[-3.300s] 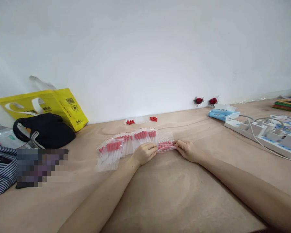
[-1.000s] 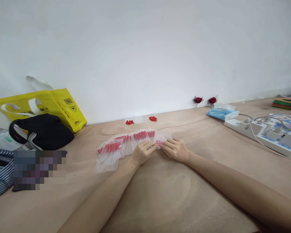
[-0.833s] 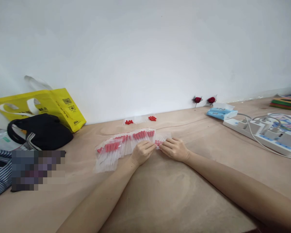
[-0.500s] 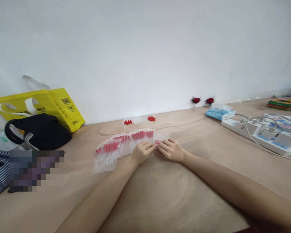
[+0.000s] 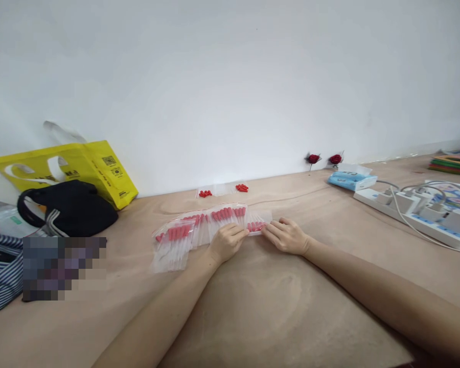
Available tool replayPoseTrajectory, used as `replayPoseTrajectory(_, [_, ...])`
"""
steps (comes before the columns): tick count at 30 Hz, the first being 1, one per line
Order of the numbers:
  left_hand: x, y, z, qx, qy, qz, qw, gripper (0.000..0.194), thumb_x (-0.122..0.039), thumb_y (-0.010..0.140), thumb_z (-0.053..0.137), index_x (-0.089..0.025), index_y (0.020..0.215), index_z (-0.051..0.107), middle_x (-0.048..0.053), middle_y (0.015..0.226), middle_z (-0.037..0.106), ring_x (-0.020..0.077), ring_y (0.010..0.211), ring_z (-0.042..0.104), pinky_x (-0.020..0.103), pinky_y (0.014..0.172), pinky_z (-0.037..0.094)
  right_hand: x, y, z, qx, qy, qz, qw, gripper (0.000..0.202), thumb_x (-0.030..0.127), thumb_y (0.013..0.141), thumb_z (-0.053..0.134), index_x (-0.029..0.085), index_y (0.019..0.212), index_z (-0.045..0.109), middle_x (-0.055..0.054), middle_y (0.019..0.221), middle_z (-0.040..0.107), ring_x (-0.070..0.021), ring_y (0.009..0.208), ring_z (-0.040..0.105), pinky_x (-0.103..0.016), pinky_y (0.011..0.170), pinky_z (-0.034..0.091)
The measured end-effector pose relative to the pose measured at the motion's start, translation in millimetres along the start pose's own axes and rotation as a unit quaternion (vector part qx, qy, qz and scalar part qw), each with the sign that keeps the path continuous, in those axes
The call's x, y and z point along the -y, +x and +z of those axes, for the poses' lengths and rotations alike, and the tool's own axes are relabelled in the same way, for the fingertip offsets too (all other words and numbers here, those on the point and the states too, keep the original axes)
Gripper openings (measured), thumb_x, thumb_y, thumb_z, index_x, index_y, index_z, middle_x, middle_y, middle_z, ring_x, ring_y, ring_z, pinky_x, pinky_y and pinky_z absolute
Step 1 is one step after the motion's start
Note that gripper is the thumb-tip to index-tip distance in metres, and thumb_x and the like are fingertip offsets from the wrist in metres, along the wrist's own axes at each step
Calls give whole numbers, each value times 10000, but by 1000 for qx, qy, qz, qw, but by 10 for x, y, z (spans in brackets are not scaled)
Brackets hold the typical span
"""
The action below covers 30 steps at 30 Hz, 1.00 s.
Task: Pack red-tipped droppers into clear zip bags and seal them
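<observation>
Between my two hands lies a small clear bag [image 5: 256,226] with several red pieces in it. My left hand [image 5: 230,241] pinches the bag's left end, fingers closed. At its right end my right hand [image 5: 285,236] has its fingers pressed together on the edge. Left of them, a row of overlapping clear bags with red pieces [image 5: 222,213] curves toward a front bag [image 5: 178,233]. Farther back, near the wall, a clear bag [image 5: 222,189] lies between two small groups of red pieces [image 5: 242,188].
At the left are a yellow bag [image 5: 117,179], a black bag [image 5: 80,209] and striped cloth [image 5: 3,276]. On the right lie a blue tissue pack [image 5: 350,179], a white power strip with cables [image 5: 414,220] and stacked colored sheets [image 5: 450,162]. Two dark red roses [image 5: 335,159] rest by the wall.
My right hand has moved to the right, away from my left hand, and more of the bag with its red pieces shows between them. The view has shifted slightly.
</observation>
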<state>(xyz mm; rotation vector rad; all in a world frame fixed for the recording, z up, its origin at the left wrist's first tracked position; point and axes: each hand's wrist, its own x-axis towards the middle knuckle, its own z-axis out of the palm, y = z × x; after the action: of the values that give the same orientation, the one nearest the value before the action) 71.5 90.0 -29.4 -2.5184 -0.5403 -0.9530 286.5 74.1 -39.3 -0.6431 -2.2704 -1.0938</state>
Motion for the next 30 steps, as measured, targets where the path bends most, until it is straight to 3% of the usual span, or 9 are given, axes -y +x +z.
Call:
replayPoseTrajectory(4, [-16,-1,1,8,3,-3,1000,219,-168,850,396,-142,774,599,30,647,605,115,594,551,232,560,452,-86,-125,-49,4,-1,8,1000,250,139,859,358,149,734,574,-29,634,544,-99,571,424,-274,540,234])
replayPoseTrajectory(9, [-12,-8,16,33,3,-7,999,247,-184,861,382,-147,758,603,27,615,586,111,569,536,224,527,430,-130,-173,-65,-8,12,32,999,348,261,873,383,158,566,511,1,525,466,-91,506,381,-266,526,223])
replayPoseTrajectory(13, [14,-17,-15,50,-20,-9,998,215,-239,858,412,-173,814,612,26,716,622,115,657,560,238,615,450,-167,-210,-41,1,37,23,999,409,350,870,379,161,521,479,6,503,442,-93,494,372,-258,520,221])
replayPoseTrajectory(17, [46,-64,-108,52,35,-83,995,342,-401,783,503,-174,1032,557,85,984,610,220,928,525,383,799,421,-308,-357,-24,43,16,57,997,355,331,861,405,169,570,528,-12,542,492,-111,543,417,-259,528,234])
replayPoseTrajectory(20, [80,-138,-146,67,98,-171,978,440,-394,780,493,-167,1156,474,136,1170,504,281,1097,421,485,891,338,-445,-444,-41,101,5,114,988,327,356,833,446,172,589,561,-36,586,539,-136,605,460,-264,543,264])
replayPoseTrajectory(24, [125,-205,-112,149,104,-220,958,466,-414,783,472,-228,1207,422,141,1276,396,316,1187,325,548,903,291,-440,-360,-120,143,95,167,971,377,492,776,470,159,874,616,-104,909,594,-199,854,504,-301,696,355])
replayPoseTrajectory(27, [127,-209,-105,201,67,-229,950,430,-431,800,438,-220,1174,460,150,1262,414,312,1178,348,528,886,331,-247,-204,-163,167,200,141,955,453,508,798,416,227,1142,500,-103,1200,464,-218,1059,432,-352,833,345])
replayPoseTrajectory(30, [72,-208,-203,208,24,-213,954,402,-418,808,434,-202,1143,486,145,1253,428,285,1172,366,481,887,366,-51,-101,-122,216,244,150,934,436,491,838,332,285,1210,428,-78,1236,446,-229,1130,384,-405,884,316])
